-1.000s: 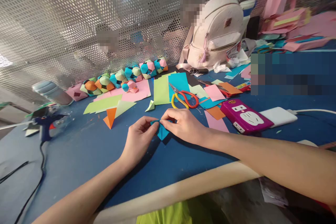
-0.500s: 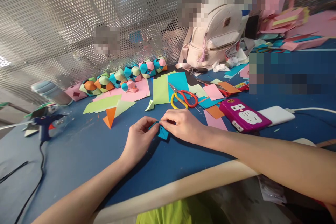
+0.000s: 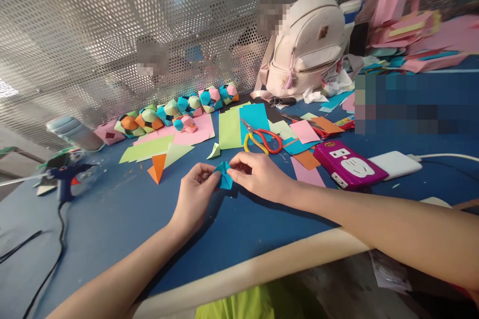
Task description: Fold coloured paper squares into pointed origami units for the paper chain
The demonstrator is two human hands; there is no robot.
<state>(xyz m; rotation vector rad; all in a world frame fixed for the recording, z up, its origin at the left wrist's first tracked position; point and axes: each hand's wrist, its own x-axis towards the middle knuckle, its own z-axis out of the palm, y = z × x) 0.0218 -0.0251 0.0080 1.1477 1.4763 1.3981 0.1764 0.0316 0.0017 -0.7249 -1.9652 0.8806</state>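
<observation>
Between my two hands is a small folded piece of blue paper, held just over the table. My left hand pinches its left side between thumb and fingers. On the right side my right hand is closed on it with thumb and forefinger; the other fingers curl behind. Part of the paper is hidden by my fingertips. Beyond my hands lie a small pale green folded piece and scissors with one red and one yellow handle. An orange folded piece rests to the left.
A row of coloured paper balls runs along the mesh panel. A glue gun and a bottle stand left. Rightward are a purple power strip, a white adapter, paper sheets and a backpack.
The blue paper has been turned in my fingers: its point faced down, and now a squarer folded face shows. Both hands have shifted slightly and still hold it.
</observation>
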